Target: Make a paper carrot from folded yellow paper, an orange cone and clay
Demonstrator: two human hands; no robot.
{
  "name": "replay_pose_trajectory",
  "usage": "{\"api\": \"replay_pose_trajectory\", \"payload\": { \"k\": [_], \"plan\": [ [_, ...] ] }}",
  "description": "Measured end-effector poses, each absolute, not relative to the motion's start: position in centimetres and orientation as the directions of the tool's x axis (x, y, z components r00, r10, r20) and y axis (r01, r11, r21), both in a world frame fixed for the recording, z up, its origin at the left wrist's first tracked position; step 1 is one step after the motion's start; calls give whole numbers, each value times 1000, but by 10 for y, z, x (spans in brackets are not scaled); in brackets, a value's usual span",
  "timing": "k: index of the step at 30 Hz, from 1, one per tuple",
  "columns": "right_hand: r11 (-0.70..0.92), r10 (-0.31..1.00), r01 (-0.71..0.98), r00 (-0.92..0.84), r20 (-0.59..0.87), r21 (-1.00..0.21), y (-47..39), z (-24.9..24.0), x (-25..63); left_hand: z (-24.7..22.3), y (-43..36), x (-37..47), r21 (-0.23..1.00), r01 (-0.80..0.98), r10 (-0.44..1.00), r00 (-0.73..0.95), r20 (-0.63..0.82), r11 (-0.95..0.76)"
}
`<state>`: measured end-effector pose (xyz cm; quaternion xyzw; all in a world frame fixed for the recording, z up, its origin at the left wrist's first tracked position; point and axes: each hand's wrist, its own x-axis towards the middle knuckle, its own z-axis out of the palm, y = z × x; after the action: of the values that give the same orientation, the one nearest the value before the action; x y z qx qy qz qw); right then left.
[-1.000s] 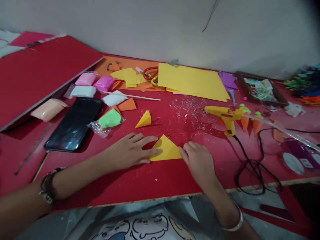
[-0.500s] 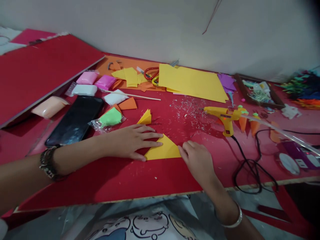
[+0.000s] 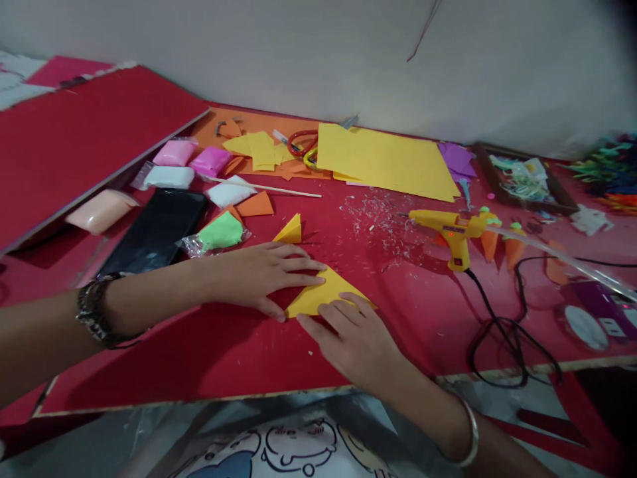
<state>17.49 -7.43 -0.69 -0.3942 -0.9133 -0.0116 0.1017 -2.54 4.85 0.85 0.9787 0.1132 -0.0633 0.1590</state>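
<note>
A folded piece of yellow paper (image 3: 326, 289), roughly triangular, lies flat on the red tabletop. My left hand (image 3: 266, 275) rests on its left side, fingers stretched out over the paper. On its near right side lies my right hand (image 3: 351, 332), with the fingers spread and partly covering the lower edge. Just beyond the left hand stands a small folded yellow piece (image 3: 291, 230). A light green clay pack (image 3: 221, 231) in clear plastic is close to the left forearm.
A yellow glue gun (image 3: 450, 232) with its light on and a black cord (image 3: 497, 325) lies right. Left are a black phone (image 3: 154, 229) and several clay packs. Yellow sheets (image 3: 388, 162), scissors (image 3: 301, 143) and a small tray (image 3: 527, 182) line the back.
My right hand has moved left from the paper's right corner onto its near edge, its fingers opening out. My left hand stays on the paper.
</note>
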Motion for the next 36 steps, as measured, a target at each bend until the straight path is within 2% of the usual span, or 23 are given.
{"api": "replay_pose_trajectory", "payload": {
  "k": [10, 18, 24, 28, 36],
  "plan": [
    [635, 772, 752, -624, 119, -176, -75, -4, 160, 9, 49, -24, 315, 239, 198, 968, -157, -919],
    [484, 875, 824, -466, 135, -295, -79, 3, 180, 8, 49, -24, 325, 234, 198, 970, -140, -916],
    [363, 932, 884, -348, 105, -295, -83, 9, 209, 9, 48, -24, 317, 230, 198, 972, -129, -920],
    [258, 966, 937, -253, 51, -237, -90, 15, 224, 9, 48, -24, 310, 231, 202, 972, -122, -922],
    [191, 982, 968, -190, 19, -164, -100, 15, 233, 11, 44, -25, 300, 266, 236, 963, -131, -916]
  ]
}}
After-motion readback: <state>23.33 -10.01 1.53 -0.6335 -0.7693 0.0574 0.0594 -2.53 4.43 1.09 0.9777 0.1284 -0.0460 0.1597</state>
